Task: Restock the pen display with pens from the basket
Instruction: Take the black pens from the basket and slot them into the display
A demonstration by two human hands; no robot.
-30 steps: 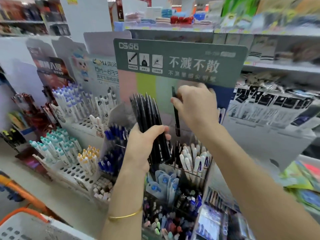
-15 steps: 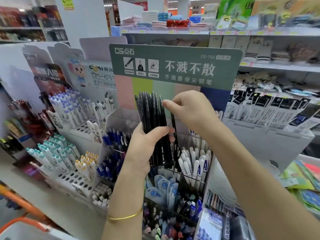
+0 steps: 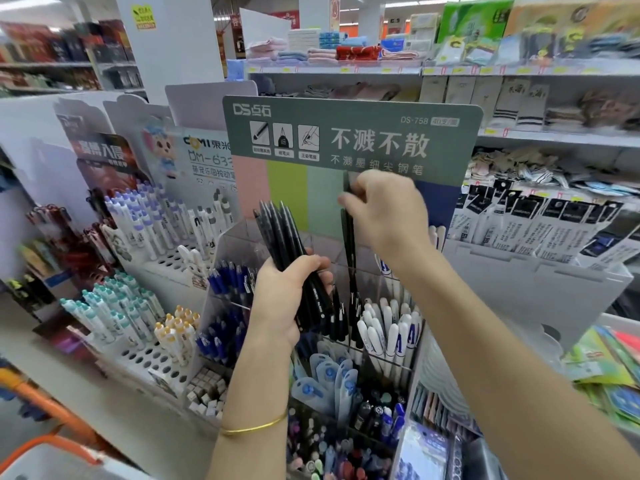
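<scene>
Black pens (image 3: pixel 277 230) bunched, tilted, in left hand (image 3: pixel 287 296); one pen (image 3: pixel 349 244) upright in right hand (image 3: pixel 384 213), above clear display (image 3: pixel 235 251).

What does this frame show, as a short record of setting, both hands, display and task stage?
Setting: shop aisle; clear pen display under a green sign
Left hand: grips a bundle of black pens
Right hand: pinches a single black pen, upright, over the stocked black pens
Neighbours: blue pens to the left, white pens to the right
Stage: restocking under way; bundle not yet placed
</scene>
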